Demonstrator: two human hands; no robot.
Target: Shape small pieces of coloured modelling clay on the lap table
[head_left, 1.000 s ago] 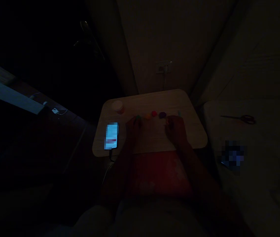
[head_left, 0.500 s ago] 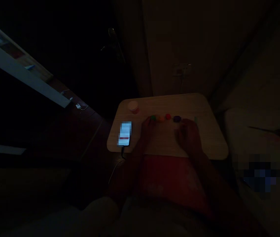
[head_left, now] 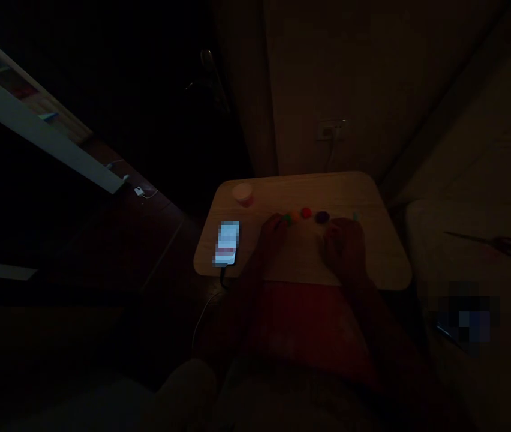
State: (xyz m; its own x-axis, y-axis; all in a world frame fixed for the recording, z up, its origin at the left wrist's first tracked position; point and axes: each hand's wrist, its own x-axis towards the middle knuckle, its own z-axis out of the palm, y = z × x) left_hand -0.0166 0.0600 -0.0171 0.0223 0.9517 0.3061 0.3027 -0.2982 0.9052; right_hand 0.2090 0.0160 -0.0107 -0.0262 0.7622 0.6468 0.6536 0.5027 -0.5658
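The light is very dim over a small wooden table (head_left: pixel 300 258). My left hand (head_left: pixel 274 233) has its fingertips closed at a small green lump (head_left: pixel 286 219), which sits against an orange lump (head_left: pixel 295 216). To the right of these, in a row, lie a red lump (head_left: pixel 306 213) and a dark purple lump (head_left: pixel 322 217). My right hand (head_left: pixel 346 247) rests low over the table just right of the purple lump, fingers curled in; whatever they might hold is hidden. A small pale green piece (head_left: pixel 355 216) shows just beyond that hand.
A lidded tub (head_left: pixel 243 195) stands at the table's back left. Nearer me lies a lit phone (head_left: pixel 227 243) with a cable (head_left: pixel 223 277). On the pale surface to the right are scissors (head_left: pixel 502 245). A wall socket (head_left: pixel 333 129) with a plug is behind the table.
My left hand has shifted right, and the green lump has moved with it up to the orange one. My right hand's fingers are curled a little tighter. The view has shifted slightly.
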